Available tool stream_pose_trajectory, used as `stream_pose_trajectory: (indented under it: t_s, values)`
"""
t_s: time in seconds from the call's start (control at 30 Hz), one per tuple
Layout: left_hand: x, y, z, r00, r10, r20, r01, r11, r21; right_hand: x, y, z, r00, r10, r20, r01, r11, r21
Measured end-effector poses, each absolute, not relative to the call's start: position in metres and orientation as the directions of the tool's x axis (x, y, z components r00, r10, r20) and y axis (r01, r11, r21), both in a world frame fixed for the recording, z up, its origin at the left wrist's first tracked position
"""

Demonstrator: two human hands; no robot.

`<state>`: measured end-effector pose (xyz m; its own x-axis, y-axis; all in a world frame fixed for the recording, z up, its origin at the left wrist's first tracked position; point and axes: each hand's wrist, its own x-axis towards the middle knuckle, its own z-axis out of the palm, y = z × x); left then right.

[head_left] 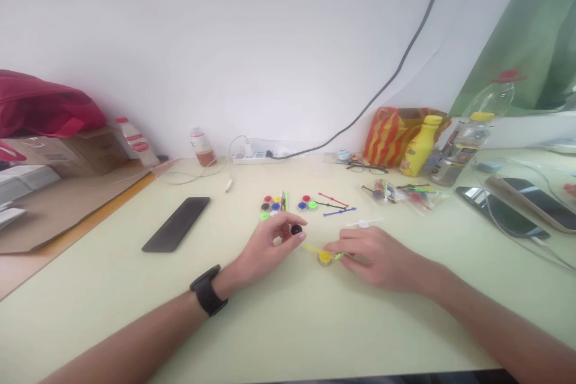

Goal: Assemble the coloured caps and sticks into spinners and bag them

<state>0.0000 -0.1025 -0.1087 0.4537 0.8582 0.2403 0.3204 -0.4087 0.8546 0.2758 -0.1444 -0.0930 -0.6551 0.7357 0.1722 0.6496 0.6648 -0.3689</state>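
Left grip (pixel 266 246) is nearly closed, thumb and fingertips pinching a black round piece (pixel 296 230). Right grip (pixel 382 255) has its fingertips close together at a yellow arrow (pixel 311 248) beside a yellow round piece (pixel 324 258), with a bit of green showing there too; whether it pinches either one I cannot tell. The yellow round piece sits on the worktop (pixel 252 330) between the hands.

Taking that piece as the centre and the wall as twelve, a group of coloured discs (pixel 276 207) lies toward eleven, and a red, a blue and a green disc (pixel 312 205) just before twelve. Red, black and blue arrows (pixel 339 211) lie just past twelve, a white arrow (pixel 363 224) near two. Farther out toward two, clear plastic bags (pixel 422 199) contain more small coloured parts.

Toward one stands a red-and-yellow striped bag (pixel 375 138), its contents hidden. Beside it are a yellow bottle (pixel 416 150) with a printed figure low down and a clear yellow-capped bottle (pixel 459 153) with a dark label. At ten, one bottle (pixel 204 153) shows brownish liquid under a pale label; farther out, a red-capped bottle (pixel 138 144) bears a red emblem. Their lettering is too blurred to read.
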Motion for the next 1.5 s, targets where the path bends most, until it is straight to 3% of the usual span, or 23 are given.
stream_pose_trajectory:
  t_s: [0.63,1.1,1.5]
  values:
    - [0.006,-0.105,-0.108,0.486,0.837,0.251,0.229,-0.399,0.888,0.278,-0.146,-0.094,-0.694,0.697,0.182,0.624,0.708,-0.331]
    - [0.006,-0.108,-0.106,0.522,0.833,0.184,0.200,-0.329,0.923,0.279,-0.146,-0.090,-0.649,0.738,0.185,0.665,0.669,-0.332]
    - [0.010,-0.116,-0.097,0.579,0.813,0.064,0.086,-0.139,0.986,0.318,-0.118,-0.093,-0.396,0.892,0.216,0.913,0.409,-0.013]
